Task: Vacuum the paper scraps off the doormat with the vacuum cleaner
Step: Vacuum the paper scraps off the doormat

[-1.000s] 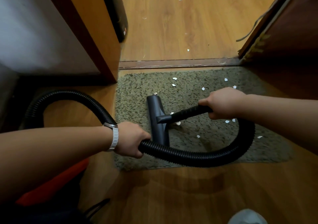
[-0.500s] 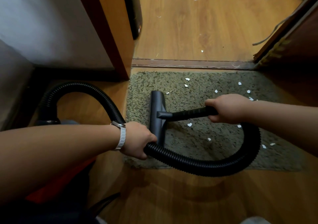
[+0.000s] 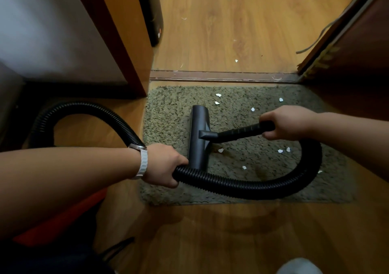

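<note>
A shaggy grey-green doormat [image 3: 166,113] lies in front of the door sill, with several white paper scraps [image 3: 218,95] scattered over its right half. The black floor nozzle [image 3: 199,134] of the vacuum cleaner rests flat on the mat's left part. My right hand [image 3: 288,125] grips the black wand handle [image 3: 242,131] to the right of the nozzle. My left hand [image 3: 164,165] grips the ribbed black hose [image 3: 231,184], which loops across the mat's front and back up to the handle.
The hose arcs left over the wooden floor [image 3: 210,242] toward the red vacuum body [image 3: 63,217] at lower left. A wooden door frame [image 3: 126,42] stands at left, a dark door [image 3: 357,42] at right. More scraps lie beyond the sill [image 3: 221,76]. My foot [image 3: 299,266] shows at the bottom.
The nozzle has stayed on the mat's left part while my view drifted left and down. Both hands keep their grips on hose and handle.
</note>
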A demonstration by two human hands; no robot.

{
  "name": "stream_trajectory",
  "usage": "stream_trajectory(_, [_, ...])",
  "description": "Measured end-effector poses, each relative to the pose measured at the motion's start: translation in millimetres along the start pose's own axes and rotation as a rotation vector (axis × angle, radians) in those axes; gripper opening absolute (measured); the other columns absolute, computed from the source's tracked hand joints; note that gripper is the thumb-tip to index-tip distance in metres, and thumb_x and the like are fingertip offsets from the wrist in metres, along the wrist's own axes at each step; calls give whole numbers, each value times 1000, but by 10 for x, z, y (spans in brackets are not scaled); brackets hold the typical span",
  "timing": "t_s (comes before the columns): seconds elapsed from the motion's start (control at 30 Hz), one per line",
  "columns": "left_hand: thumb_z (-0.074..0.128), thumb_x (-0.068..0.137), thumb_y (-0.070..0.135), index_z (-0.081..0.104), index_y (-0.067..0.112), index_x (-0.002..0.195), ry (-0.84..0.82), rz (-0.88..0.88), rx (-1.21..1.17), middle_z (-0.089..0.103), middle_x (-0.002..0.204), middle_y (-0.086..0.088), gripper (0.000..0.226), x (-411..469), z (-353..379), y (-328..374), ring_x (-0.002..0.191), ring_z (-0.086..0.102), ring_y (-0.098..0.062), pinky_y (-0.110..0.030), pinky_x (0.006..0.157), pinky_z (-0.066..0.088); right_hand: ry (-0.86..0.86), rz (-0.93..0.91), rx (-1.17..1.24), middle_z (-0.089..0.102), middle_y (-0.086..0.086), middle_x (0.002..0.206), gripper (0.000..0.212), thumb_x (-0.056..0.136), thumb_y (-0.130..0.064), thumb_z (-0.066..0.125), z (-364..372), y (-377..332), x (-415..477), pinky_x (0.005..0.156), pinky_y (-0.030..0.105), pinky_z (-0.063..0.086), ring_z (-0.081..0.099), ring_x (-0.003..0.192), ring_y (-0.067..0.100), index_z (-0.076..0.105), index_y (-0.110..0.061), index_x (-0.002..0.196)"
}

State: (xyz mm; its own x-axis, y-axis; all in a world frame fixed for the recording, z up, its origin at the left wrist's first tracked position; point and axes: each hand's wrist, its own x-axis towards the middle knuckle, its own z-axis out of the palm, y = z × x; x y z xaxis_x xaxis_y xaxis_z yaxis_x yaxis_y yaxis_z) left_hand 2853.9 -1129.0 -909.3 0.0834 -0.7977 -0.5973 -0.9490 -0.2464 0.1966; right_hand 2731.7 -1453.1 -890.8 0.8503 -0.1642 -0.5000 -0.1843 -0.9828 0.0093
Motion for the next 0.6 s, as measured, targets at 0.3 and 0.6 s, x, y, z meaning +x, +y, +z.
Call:
stream_trajectory(0.3, [62, 77, 45, 38, 34, 72, 46, -7, -18, 48, 66, 11, 27, 48, -21, 55, 67, 53, -16, -31, 69, 53, -1, 63, 2, 62, -8, 74, 15, 87, -44, 68, -54, 168, -13, 52, 25, 38, 59, 68, 11, 59, -32, 91])
stream_trajectory(0.6, [61, 78, 46, 46, 31, 83, -24, 26, 15, 61, 79, 6, 22, -48, 40, 9, 76, 60, -18, -36, 72, 56, 49, -65, -147, 59, -8, 75, 18, 87, -47, 61, -45, -197, 135, 58, 29, 49, 61, 72, 17, 57, -33, 97])
